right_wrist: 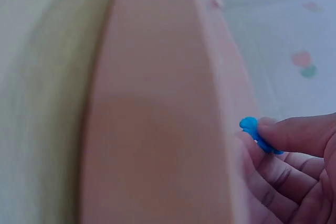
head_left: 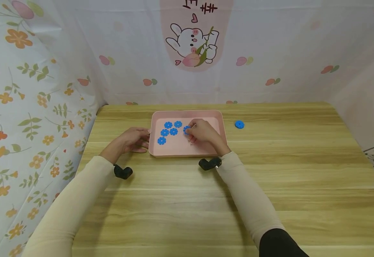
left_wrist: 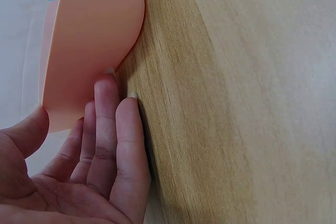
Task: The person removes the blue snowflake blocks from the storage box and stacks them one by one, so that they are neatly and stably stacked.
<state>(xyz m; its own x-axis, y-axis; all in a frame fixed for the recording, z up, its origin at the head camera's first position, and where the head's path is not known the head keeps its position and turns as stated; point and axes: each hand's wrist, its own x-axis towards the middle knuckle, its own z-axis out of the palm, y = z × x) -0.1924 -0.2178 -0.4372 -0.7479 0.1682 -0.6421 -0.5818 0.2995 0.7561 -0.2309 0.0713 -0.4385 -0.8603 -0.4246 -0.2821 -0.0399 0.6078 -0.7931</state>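
Observation:
A pink tray [head_left: 174, 152] lies on the table, with several blue notched discs [head_left: 164, 132] flat in its left half. Over the middle of the tray, my right hand [head_left: 204, 134] pinches one blue notched disc [right_wrist: 251, 125] between thumb and fingers, as the right wrist view shows closely. My left hand [head_left: 133, 140] rests at the tray's left side; in the left wrist view its nearly straight fingers [left_wrist: 106, 124] touch the outer wall and the thumb is at the rim. The inside of the tray is mostly hidden in both wrist views.
Another blue disc [head_left: 239, 124] lies on the wooden table [head_left: 286, 160] to the right of the tray. A patterned cloth [head_left: 125, 53] hangs behind the table, and a floral one [head_left: 35, 125] hangs along the left. Both wrists wear small black devices [head_left: 210, 164].

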